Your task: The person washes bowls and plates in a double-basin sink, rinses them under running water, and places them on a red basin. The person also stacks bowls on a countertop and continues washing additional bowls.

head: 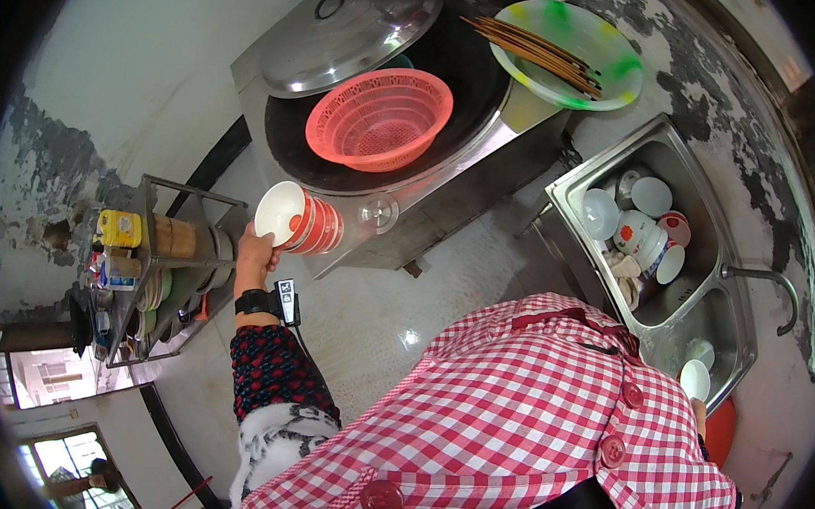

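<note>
My left hand (257,252) grips the rim of a tilted stack of red-and-white bowls (319,227), thumb over the white inside of the top bowl. The stack is at the front corner of the steel stove top (424,206). At the far right, my right hand (699,412) is mostly hidden by my checked clothing. Its fingers hold a white bowl (695,379) at the edge of the small sink basin (712,308). Behind that bowl, another pale bowl (701,352) lies in the basin.
A pink plastic colander (381,120) sits in the large wok (289,135), beside a metal lid (351,34). Chopsticks (545,56) lie across a green-and-white basin (620,40). Several bowls (636,230) and gloves (623,271) fill the larger sink basin. A shelf rack (190,262) stands left.
</note>
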Demonstrator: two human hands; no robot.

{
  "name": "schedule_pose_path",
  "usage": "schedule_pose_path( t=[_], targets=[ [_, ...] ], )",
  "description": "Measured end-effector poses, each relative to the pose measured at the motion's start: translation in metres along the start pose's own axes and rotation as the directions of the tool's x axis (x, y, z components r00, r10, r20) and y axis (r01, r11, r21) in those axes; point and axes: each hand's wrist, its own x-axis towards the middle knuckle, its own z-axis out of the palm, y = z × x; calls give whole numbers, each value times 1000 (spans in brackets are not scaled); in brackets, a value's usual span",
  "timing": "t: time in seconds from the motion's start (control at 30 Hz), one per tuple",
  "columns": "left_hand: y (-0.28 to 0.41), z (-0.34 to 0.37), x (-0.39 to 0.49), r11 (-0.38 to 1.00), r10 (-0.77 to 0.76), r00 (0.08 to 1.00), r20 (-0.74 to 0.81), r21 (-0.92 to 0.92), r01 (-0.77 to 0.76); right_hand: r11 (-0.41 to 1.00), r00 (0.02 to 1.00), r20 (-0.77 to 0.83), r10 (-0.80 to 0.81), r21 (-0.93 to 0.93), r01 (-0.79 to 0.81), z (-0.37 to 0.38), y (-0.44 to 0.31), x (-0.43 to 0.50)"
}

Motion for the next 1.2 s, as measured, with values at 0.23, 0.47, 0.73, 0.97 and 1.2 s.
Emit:
schedule_pose_path(
  t=[0.23, 0.47, 0.73, 0.97, 1.2],
  targets=[
    [-21, -2, 25, 938, 223, 968, -113, 296, -181, 998, 978, 197, -68, 4, 69, -32, 40, 76],
    [67, 26, -50, 683, 658, 677, -330, 639, -353, 987, 994, 104, 35, -160, -18, -8, 24, 83],
    [107, 145, -145, 468, 794, 600, 95, 535, -704, 881, 969, -200, -146, -471, 36, 24, 47, 152],
    [101, 224, -193, 399, 628, 663, 406, 564, -723, 984, 899, 427, 94, 96, -148, 59, 39, 161],
    [102, 284, -222, 387, 620, 622, 478, 504, -772, 857, 913, 280, -296, -344, 383, 18, -11, 130]
  ],
)
